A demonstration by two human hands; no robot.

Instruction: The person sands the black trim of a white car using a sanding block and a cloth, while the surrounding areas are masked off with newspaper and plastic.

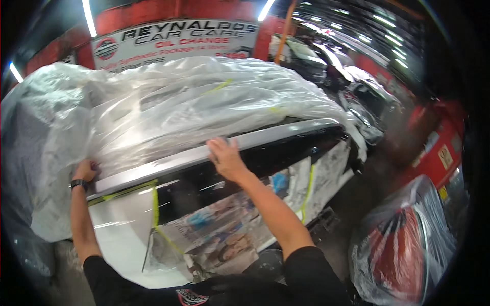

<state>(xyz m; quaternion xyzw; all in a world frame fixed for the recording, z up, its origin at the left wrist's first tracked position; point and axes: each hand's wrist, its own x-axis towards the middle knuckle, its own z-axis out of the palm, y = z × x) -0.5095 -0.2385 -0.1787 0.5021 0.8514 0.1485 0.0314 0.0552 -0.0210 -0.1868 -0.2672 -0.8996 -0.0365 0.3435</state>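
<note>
A car body lies under my arms, with a white panel point(122, 227), a glossy black band point(189, 186) and a long silver trim strip point(168, 162) along its upper edge. My right hand point(227, 159) rests on the strip near its middle, fingers stretched over it; a small dark patch shows by the fingertips, too blurred to name. At the strip's left end my left hand point(88, 171) is closed beside the clear plastic sheet point(168, 109); what its fingers hold is hidden. Newspaper point(219, 229) and yellow-green masking tape point(155, 204) cover the car's side below the black band.
Plastic sheeting drapes over the rest of the car. At the lower right stands a red part point(398, 255) wrapped in clear plastic. A red cabinet-like object point(439, 148) is behind it. Other cars point(357, 97) are parked at the back right; a banner point(178, 43) hangs on the far wall.
</note>
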